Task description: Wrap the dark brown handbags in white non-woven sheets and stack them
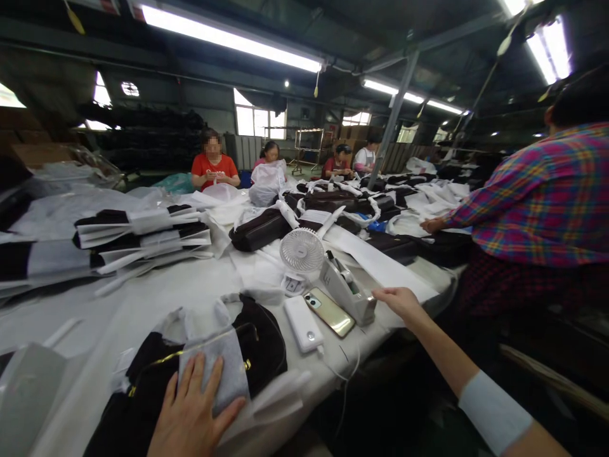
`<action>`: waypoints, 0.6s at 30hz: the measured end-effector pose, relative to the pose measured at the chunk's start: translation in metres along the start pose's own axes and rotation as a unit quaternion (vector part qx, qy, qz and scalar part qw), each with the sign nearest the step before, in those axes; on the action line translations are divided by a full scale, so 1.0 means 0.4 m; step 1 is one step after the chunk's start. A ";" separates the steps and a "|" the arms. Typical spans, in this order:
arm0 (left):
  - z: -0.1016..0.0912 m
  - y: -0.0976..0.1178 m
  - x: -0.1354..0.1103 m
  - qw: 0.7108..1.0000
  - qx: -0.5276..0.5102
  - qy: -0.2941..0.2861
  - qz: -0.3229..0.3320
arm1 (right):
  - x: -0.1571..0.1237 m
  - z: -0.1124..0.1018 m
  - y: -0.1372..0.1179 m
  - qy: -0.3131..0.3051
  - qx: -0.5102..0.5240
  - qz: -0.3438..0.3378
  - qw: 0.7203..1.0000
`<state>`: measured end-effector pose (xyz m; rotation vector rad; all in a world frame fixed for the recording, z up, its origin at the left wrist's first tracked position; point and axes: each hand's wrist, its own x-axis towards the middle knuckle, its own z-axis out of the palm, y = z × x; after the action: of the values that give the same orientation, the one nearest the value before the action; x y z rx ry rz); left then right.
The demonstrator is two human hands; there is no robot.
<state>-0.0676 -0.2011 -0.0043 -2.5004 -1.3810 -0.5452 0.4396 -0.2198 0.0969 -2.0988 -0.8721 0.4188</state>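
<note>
My left hand [193, 400] lies flat with fingers spread on a sheet of white wrapping paper [231, 365]. That sheet is laid across a black handbag [261, 343] with gold-coloured metal trim, and white wrapping covers its handles. Out to the right, my right hand [399, 301] has thumb and fingers pinched together at the near end of a grey tape dispenser [349, 292]. Anything between those fingertips is too small to make out. A gold-coloured phone [329, 311] and a white power bank [303, 325] with a cable lie between the handbag and the dispenser.
Behind the dispenser stands a small white fan [301, 251]. Wrapped black bags [143, 238] are stacked at the left, and more bags [261, 228] cover the table's far side. A co-worker in a plaid shirt [547, 190] stands at the right; several people sit beyond the table.
</note>
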 end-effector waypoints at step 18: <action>-0.039 0.021 0.012 0.998 0.045 -0.022 -0.030 | -0.114 0.061 0.090 -0.049 -0.098 -0.077 0.991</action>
<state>-0.0615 -0.2077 0.0118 -2.4200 -1.4660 -0.4315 0.4097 -0.2543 0.0536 -2.1832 -1.1648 0.3707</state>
